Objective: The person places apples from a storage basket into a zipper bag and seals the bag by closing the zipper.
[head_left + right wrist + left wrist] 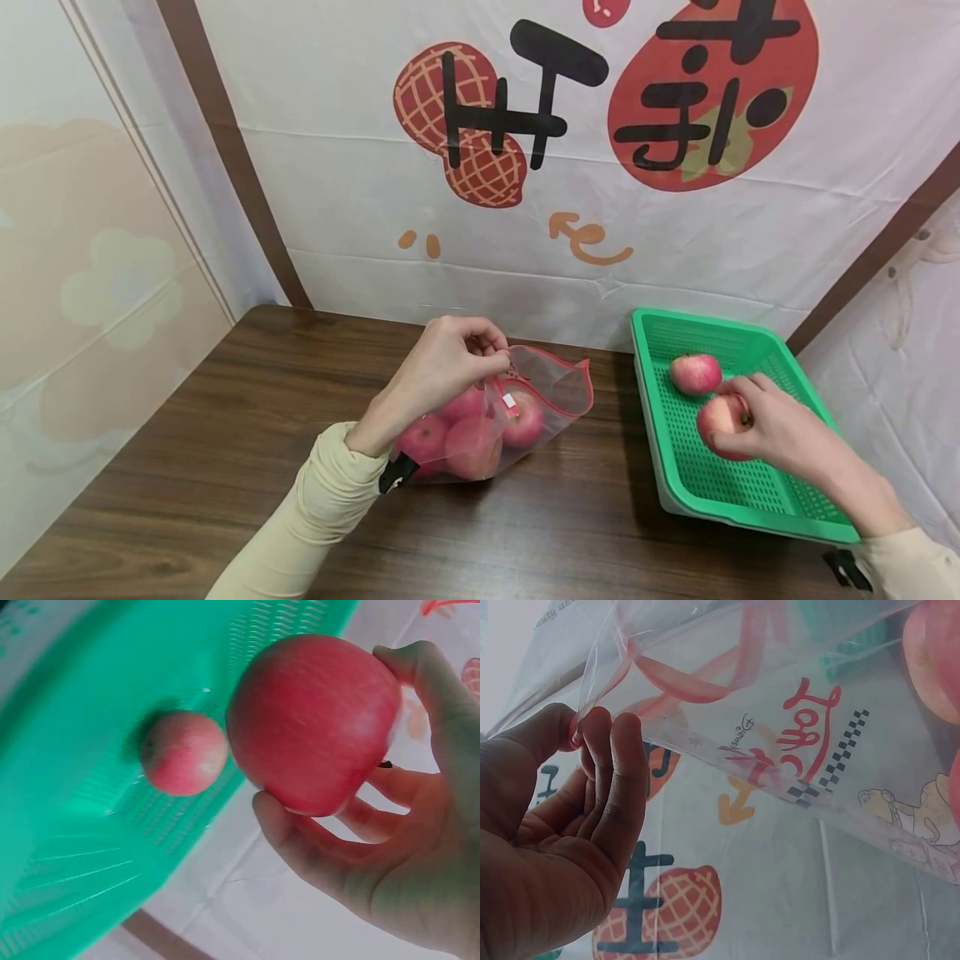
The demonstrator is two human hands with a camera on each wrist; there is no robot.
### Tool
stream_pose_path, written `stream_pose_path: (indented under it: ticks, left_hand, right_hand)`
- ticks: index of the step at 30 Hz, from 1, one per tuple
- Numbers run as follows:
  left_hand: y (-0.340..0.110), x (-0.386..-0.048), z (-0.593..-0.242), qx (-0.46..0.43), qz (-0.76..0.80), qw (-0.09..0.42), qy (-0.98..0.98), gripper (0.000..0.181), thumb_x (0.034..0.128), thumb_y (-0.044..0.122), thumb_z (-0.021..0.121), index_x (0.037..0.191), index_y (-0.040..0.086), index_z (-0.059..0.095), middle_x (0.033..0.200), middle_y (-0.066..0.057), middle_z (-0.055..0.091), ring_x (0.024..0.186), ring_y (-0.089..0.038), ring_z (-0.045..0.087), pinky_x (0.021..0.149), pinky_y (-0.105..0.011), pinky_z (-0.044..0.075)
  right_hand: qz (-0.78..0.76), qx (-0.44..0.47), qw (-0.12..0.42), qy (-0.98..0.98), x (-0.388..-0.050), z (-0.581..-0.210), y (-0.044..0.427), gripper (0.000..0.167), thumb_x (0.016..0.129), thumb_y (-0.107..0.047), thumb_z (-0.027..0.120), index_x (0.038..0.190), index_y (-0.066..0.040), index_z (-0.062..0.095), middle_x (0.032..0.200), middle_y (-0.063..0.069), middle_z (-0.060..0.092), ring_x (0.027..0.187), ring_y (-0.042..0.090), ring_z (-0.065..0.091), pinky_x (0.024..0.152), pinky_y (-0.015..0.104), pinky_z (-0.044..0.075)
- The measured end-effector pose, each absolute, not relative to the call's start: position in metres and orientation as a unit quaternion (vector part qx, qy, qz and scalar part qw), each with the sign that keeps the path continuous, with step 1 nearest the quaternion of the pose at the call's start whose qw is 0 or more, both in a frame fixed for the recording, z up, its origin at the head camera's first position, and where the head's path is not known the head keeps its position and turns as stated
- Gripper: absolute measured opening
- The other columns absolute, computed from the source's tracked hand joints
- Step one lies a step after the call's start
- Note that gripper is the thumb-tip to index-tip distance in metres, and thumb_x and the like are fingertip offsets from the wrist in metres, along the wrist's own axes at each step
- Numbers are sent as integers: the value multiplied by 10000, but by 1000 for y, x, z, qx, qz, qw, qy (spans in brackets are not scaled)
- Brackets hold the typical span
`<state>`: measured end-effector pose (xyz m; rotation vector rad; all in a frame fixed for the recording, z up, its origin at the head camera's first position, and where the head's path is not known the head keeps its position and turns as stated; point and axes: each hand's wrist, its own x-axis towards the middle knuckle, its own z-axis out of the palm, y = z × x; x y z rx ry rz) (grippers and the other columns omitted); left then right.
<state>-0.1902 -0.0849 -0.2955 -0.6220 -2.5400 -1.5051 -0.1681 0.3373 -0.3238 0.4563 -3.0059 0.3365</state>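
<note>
My left hand [455, 357] pinches the red-edged rim of a clear zip bag [558, 398], whose mouth gapes toward the right. Several red apples [474, 446] lie inside the bag on the table. In the left wrist view, thumb and fingertips of the left hand [585, 795] meet on the bag's edge, and red lettering shows on the film. Over the green basket [678, 492], my right hand [783, 429] grips an apple [315, 724] between thumb and fingers. Another apple [695, 374] sits at the basket's far left.
The dark wooden table [247, 450] carries the bag at its middle and the basket to the right. A white printed cloth [337, 192] hangs behind the table's far edge. Pale panels [90, 250] stand on the left.
</note>
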Motion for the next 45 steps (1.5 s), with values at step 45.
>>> stream_pose_path:
  ticks: [45]
  left_hand:
    - [-85, -187, -295, -213, -499, 66, -838, 97, 789, 135, 669, 739, 212, 703, 671, 49, 638, 565, -114, 579, 547, -257, 498]
  right_hand:
    - [225, 264, 88, -934, -200, -311, 154, 568, 823, -428, 779, 1256, -154, 535, 1151, 33, 534, 896, 160, 564, 731, 298, 536]
